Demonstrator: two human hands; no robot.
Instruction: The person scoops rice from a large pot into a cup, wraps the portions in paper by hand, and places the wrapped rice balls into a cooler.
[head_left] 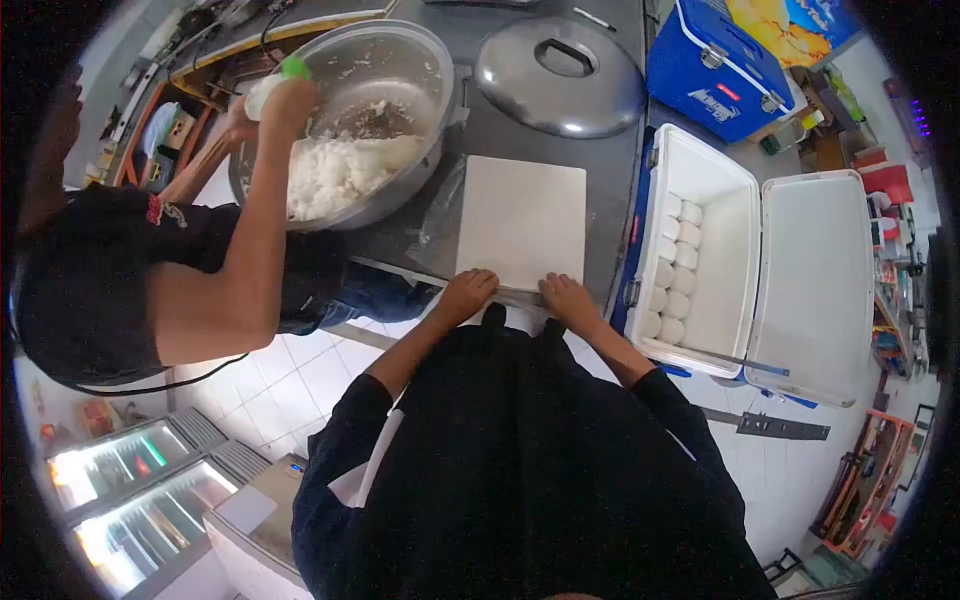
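A flat white square board (pixel 523 215) lies on the dark counter in front of me. My left hand (pixel 470 295) is at its near left corner, fingers curled over the edge. At the near right corner, my right hand (pixel 567 300) has its fingers bent over the same edge. The thumbs and the underside of the board are hidden. Clear plastic (pixel 440 215) lies along the board's left side. Inside the open cooler (pixel 735 170) to my right, several white round balls (pixel 680 255) sit in rows along the left wall.
At left, a co-worker's arm (pixel 255 240) reaches over a large metal pot (pixel 425 60) of white rice (pixel 350 170), holding something with a green part. A metal lid (pixel 560 75) lies behind the board. A blue cooler (pixel 710 75) and a marker (pixel 595 19) are at the back.
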